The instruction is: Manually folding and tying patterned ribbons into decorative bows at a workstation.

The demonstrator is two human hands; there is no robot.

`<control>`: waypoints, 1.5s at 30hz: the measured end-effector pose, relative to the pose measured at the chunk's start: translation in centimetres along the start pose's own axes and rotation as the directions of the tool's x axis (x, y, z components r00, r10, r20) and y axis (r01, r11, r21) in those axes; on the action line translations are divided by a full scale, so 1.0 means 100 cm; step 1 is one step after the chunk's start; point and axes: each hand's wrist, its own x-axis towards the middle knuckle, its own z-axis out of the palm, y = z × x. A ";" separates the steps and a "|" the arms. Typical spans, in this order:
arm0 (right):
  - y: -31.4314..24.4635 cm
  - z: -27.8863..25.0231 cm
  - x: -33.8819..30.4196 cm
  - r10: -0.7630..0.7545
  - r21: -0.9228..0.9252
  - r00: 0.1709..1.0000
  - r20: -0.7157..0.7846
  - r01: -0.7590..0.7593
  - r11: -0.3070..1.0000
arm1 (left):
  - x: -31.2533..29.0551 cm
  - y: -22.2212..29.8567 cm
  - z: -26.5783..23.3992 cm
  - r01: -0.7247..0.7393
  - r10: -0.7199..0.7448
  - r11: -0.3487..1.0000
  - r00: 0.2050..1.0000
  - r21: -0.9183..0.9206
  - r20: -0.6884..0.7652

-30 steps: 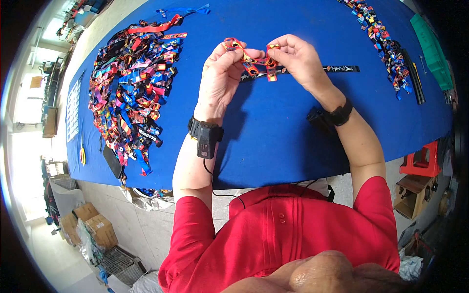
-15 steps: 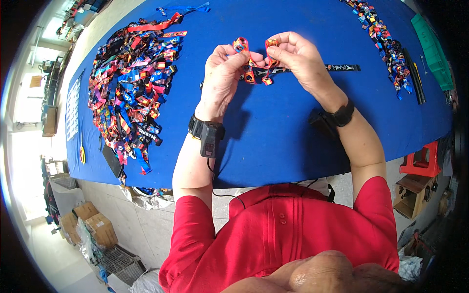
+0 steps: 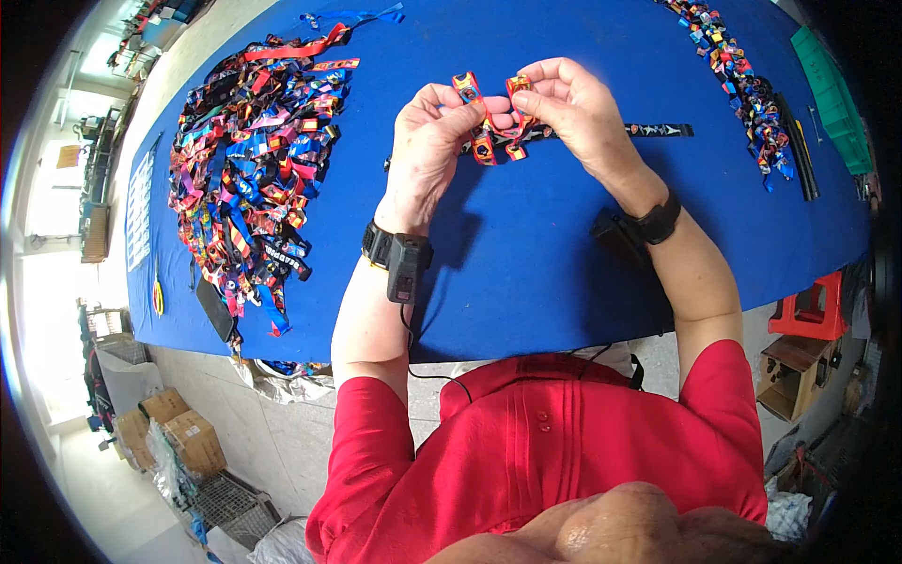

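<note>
Both hands are raised above the blue-covered table [image 3: 545,244], pinching a narrow red, yellow and black printed ribbon strap [image 3: 485,150]. Thumb and fingers of my left hand [image 3: 434,132] close on its left part, with a loop standing up above the thumb. My right hand [image 3: 573,108] grips the other part, where a second curled loop shows by the fingertips. Short lengths of strap dangle between and below the fingers. Behind the hands a flat black strap with white shapes [image 3: 658,130] lies across the cloth, partly hidden by them.
A large heap of colourful printed straps [image 3: 249,179] covers the table's left side. A long row of bundled straps [image 3: 728,75] lies at the far right, beside a green bin [image 3: 827,99]. Yellow-handled scissors [image 3: 158,297] rest at the left edge. A red stool [image 3: 810,305] stands right.
The left loop of the strap has turned and now shows its flat face more. The lower hanging part has shifted slightly. Both hands stay in nearly the same place.
</note>
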 end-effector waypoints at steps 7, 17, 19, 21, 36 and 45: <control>-0.010 0.002 -0.002 -0.015 -0.007 0.998 0.066 0.016 1.000 | -0.003 -0.003 0.000 0.021 -0.022 0.993 1.000 0.116 0.008; -0.012 -0.001 -0.005 0.056 -0.153 0.979 0.194 -0.026 0.988 | -0.007 -0.003 0.008 -0.001 -0.004 0.823 1.000 0.569 0.007; -0.009 -0.002 -0.005 0.086 -0.119 0.974 0.211 -0.062 0.991 | -0.007 -0.004 0.009 -0.016 -0.027 0.812 0.997 0.584 0.066; -0.010 -0.002 -0.004 0.097 -0.097 0.971 0.218 -0.077 0.992 | -0.007 -0.005 0.010 -0.045 0.000 0.832 0.997 0.554 0.081; -0.007 -0.007 0.000 0.128 0.030 0.980 0.155 -0.134 0.991 | -0.001 -0.005 0.001 0.023 -0.023 0.943 1.000 0.333 -0.004; -0.014 -0.006 -0.001 0.179 0.003 0.979 0.097 -0.180 0.984 | 0.000 -0.003 -0.005 -0.067 0.059 0.975 0.997 0.213 0.043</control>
